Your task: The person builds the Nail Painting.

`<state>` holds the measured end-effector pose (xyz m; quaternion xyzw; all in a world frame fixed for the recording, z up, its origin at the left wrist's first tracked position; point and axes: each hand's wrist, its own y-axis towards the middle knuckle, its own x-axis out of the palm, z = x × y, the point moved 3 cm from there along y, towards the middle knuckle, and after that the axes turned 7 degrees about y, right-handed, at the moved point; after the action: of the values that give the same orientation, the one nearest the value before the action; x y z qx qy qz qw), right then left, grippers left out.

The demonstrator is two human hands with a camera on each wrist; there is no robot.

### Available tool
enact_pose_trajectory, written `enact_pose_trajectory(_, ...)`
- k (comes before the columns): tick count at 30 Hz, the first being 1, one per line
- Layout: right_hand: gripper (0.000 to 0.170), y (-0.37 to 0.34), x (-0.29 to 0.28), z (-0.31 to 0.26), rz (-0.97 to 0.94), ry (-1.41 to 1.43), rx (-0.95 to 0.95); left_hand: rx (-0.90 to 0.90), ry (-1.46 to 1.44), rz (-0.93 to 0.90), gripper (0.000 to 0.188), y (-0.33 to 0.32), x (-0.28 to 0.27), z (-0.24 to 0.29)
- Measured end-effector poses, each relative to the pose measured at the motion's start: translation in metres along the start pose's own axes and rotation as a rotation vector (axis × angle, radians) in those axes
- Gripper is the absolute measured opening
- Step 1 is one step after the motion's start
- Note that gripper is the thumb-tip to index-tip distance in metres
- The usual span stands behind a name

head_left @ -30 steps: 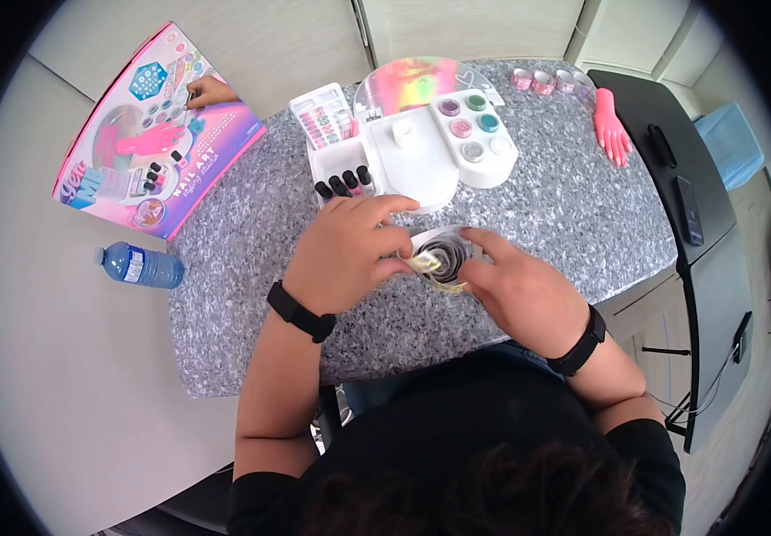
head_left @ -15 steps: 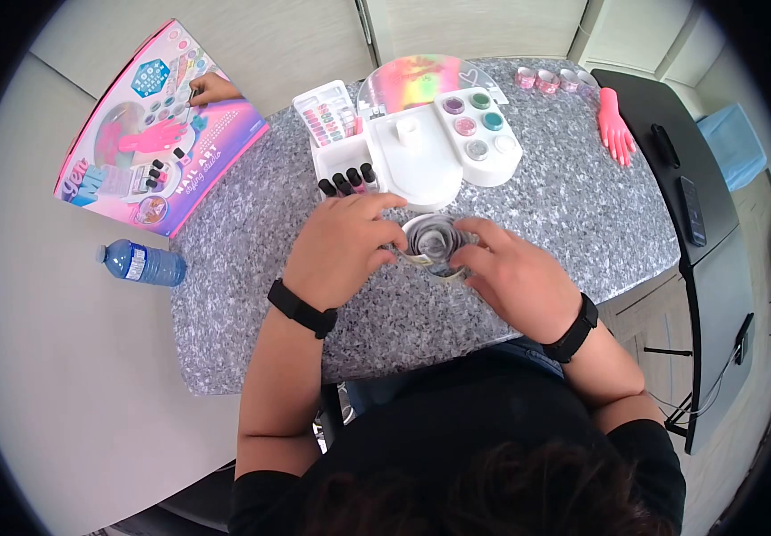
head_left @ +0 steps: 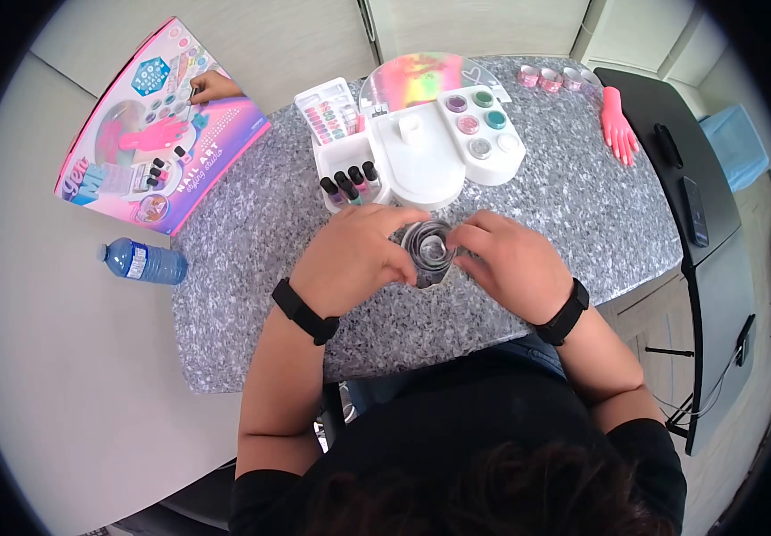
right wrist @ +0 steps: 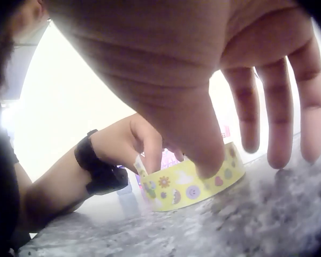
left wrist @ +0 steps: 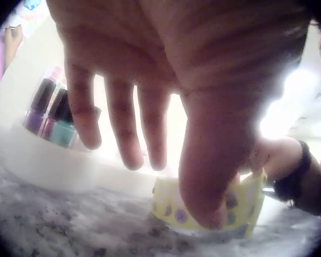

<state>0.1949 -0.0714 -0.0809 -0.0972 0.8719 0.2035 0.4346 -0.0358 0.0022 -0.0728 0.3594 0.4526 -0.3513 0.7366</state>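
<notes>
A coiled roll of sticker tape (head_left: 432,243) sits between both hands at the near side of the table, its loops loosely nested. Its outer face is yellow, printed with small flowers and round shapes, as the right wrist view of the sticker roll (right wrist: 176,188) shows. My left hand (head_left: 350,243) grips its left side, thumb pressed on the outer band and the other fingers hanging fairly straight. On the opposite side my right hand (head_left: 521,270) pinches the edge with thumb and index finger. The index fingertips are hidden in the wrist views.
Just beyond stands a white nail studio tray (head_left: 421,179) with nail polish bottles (head_left: 352,183) and glitter pots (head_left: 468,125). A pink model hand (head_left: 616,129) and several small rolls (head_left: 551,79) lie back right. The toy box (head_left: 158,134) and water bottle (head_left: 144,262) are left.
Both hands and the sticker roll have shifted slightly left. The yellow strip raised at the left fingers has dropped into the coil, which now looks rounder.
</notes>
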Motion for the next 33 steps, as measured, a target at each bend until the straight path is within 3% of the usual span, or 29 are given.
enact_pose_trajectory(9, 0.03, -0.001, 0.006, -0.001, 0.013, 0.011, 0.024, -0.032, 0.004, 0.036, 0.014, 0.003, -0.005, 0.005)
enact_pose_trajectory(14, 0.032, 0.002, 0.002, -0.003, -0.008, 0.041, 0.026, -0.009, -0.002, 0.158, 0.022, 0.008, 0.003, 0.008)
enact_pose_trajectory(21, 0.03, 0.013, 0.004, 0.012, -0.082, 0.073, -0.134, -0.034, -0.012, 0.232, 0.023, 0.013, 0.012, 0.01)
enact_pose_trajectory(26, 0.027, 0.046, -0.02, -0.001, -0.032, 0.235, -0.255, -0.037, 0.217, 0.406, 0.021, 0.009, -0.014, 0.008)
enact_pose_trajectory(33, 0.048, 0.127, -0.025, -0.025, 0.19, 0.376, -0.352, -0.241, 0.393, 0.749, 0.021, -0.004, -0.035, -0.019)
